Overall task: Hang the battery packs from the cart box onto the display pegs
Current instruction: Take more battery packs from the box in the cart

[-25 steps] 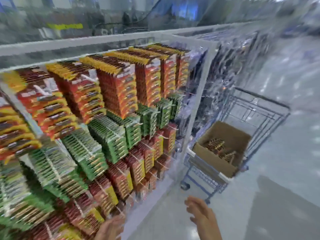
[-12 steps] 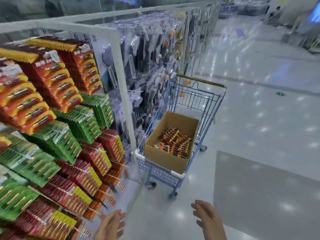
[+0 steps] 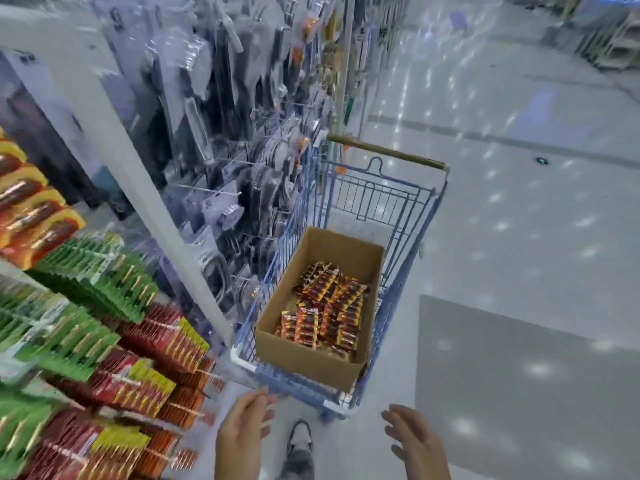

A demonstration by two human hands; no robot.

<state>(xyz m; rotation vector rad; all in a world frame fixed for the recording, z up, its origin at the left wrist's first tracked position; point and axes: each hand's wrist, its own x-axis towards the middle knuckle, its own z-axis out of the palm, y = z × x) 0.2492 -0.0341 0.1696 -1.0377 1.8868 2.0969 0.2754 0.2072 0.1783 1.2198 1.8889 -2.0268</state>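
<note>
A brown cardboard box [image 3: 304,358] sits in a blue wire cart [image 3: 408,271]. Inside it lies a loose heap of red and yellow battery packs [image 3: 329,303]. On the left, the display pegs [image 3: 114,323] carry dense rows of green, red and orange battery packs. My left hand [image 3: 242,431] reaches forward with relaxed fingers, just short of the cart's near end and holding nothing. To its right my right hand [image 3: 415,441] is also out in front, fingers spread and empty.
Beyond a white upright [image 3: 138,174], more pegs hold clear blister packs [image 3: 225,133]. The cart's brown handle [image 3: 388,152] is at its far end. A shoe [image 3: 299,438] shows between my hands. Glossy floor with a grey patch [image 3: 519,375] lies to the right.
The view has swung right from the battery display toward the cart, and the cart and box are now much closer. Both hands have risen and reach toward the cart's near end.
</note>
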